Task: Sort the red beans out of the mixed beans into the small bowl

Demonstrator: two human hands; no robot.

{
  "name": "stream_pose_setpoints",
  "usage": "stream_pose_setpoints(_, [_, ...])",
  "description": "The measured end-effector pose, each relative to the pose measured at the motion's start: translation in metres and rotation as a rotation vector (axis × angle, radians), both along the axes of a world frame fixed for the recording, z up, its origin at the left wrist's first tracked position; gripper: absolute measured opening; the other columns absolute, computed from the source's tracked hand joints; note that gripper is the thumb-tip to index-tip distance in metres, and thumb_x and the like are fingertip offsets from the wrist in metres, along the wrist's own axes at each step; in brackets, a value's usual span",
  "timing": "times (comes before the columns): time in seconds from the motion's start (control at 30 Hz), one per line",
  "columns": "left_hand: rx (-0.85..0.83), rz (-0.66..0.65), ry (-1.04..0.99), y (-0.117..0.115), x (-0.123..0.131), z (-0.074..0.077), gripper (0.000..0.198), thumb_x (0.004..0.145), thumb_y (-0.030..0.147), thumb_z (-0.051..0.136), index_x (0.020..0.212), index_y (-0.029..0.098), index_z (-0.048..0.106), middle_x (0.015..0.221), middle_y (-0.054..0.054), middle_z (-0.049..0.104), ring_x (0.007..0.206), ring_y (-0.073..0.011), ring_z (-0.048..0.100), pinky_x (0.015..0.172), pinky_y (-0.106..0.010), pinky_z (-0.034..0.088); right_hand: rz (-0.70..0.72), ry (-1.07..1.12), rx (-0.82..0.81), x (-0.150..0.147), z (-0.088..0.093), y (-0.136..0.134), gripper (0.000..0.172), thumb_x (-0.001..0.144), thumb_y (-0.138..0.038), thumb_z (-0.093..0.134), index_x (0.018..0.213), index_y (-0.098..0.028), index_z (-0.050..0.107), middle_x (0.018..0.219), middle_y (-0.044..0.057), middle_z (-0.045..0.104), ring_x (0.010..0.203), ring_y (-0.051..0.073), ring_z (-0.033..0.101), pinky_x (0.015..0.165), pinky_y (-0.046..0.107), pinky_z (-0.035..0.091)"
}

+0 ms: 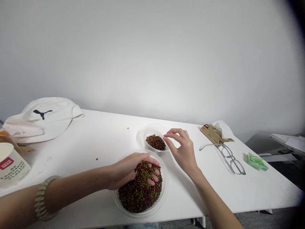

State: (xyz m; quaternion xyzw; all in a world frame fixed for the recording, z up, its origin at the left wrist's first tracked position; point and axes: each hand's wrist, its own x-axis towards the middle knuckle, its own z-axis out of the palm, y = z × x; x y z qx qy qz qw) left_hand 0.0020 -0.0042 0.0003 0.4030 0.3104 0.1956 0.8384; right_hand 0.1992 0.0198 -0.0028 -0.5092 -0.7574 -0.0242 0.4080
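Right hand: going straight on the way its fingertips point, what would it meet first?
Probably the smaller bowl just ahead, though the right hand might pass over its rim; depth is unclear.

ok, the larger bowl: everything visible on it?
Wide, round, translucent whitish bowl, plastic by its look, with a broad pale rim. It stands upright on the white table near the front edge. Round dark-red and green beans lie inside. The left hand reaches over its rim, fingers among the beans. A smaller clear round bowl sits just behind; contact unclear.
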Motion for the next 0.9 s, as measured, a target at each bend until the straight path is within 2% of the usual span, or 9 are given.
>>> stream_pose_setpoints(0.13, [0.013,0.009,-0.009,-0.001,0.0,0.0,0.033,0.081,0.04,0.036,0.088,0.016,0.059,0.088,-0.008,0.061,0.087,-0.0204,0.056,0.083,-0.035,0.042,0.047,-0.052,-0.095,-0.003,-0.001,0.0,0.011,0.079,-0.023,0.056,0.087,-0.025,0.064,0.102,0.005,0.052,0.097,0.024,0.042,0.083,0.042,0.04])
stream_pose_setpoints(0.27, [0.016,0.001,-0.012,-0.001,0.002,0.002,0.029,0.079,0.039,0.04,0.083,0.017,0.059,0.086,-0.007,0.061,0.082,-0.018,0.056,0.08,-0.032,0.043,0.286,-0.013,-0.209,-0.014,0.009,-0.014,0.004,0.077,-0.024,0.06,0.077,-0.025,0.064,0.108,0.002,0.048,0.105,0.021,0.04,0.089,0.039,0.038])
stream_pose_setpoints(0.33, [0.021,-0.018,-0.029,-0.001,0.004,0.004,0.025,0.078,0.036,0.042,0.078,0.016,0.058,0.08,-0.006,0.061,0.078,-0.0165,0.056,0.078,-0.03,0.042,0.415,-0.053,-0.28,-0.019,0.015,-0.023,0.001,0.074,-0.025,0.063,0.073,-0.025,0.064,0.113,0.001,0.045,0.109,0.022,0.036,0.092,0.04,0.036])
stream_pose_setpoints(0.4, [0.02,-0.022,-0.032,-0.001,0.005,0.005,0.022,0.076,0.034,0.045,0.074,0.016,0.057,0.074,-0.004,0.06,0.075,-0.0155,0.056,0.078,-0.029,0.042,0.483,-0.11,-0.334,-0.023,0.017,-0.029,0.004,0.071,-0.024,0.066,0.069,-0.023,0.063,0.118,0.001,0.042,0.113,0.024,0.032,0.093,0.041,0.035])
stream_pose_setpoints(0.57, [0.012,-0.005,-0.027,-0.002,0.004,0.005,0.022,0.077,0.034,0.043,0.072,0.017,0.056,0.071,-0.002,0.059,0.072,-0.0152,0.056,0.078,-0.03,0.042,0.493,-0.21,-0.372,-0.024,0.014,-0.03,0.003,0.069,-0.022,0.067,0.072,-0.022,0.065,0.124,0.001,0.036,0.118,0.026,0.024,0.095,0.045,0.032])
stream_pose_setpoints(0.9, [0.034,-0.038,-0.008,-0.002,0.003,0.005,0.028,0.078,0.034,0.039,0.072,0.015,0.058,0.073,-0.004,0.06,0.076,-0.0167,0.056,0.083,-0.031,0.04,0.497,-0.244,-0.384,-0.022,0.015,-0.032,0.006,0.073,-0.017,0.063,0.073,-0.022,0.064,0.124,0.001,0.038,0.118,0.024,0.029,0.094,0.044,0.036])
